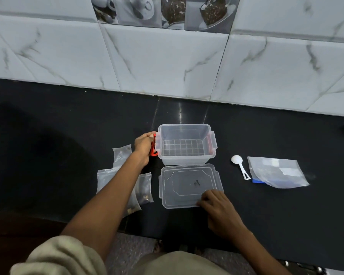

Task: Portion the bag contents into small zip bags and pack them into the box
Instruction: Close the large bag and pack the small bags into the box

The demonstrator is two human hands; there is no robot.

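Several filled zip bags (125,175) lie left of the empty box (185,143).

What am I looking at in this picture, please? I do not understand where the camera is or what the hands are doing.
There is no machine here. One person works with bare hands, and the single picture comes from a camera worn on the head, looking forward and down. That is why you see both arms from above.

On the black counter stands a clear box, open and empty. Its lid lies flat in front of it. The left hand grips the red latch on the box's left side. The right hand touches the near right corner of the lid.

Left of the lid, partly under the left arm, lie several small zip bags with dark contents. To the right lie a white scoop and a bigger bag, flat.
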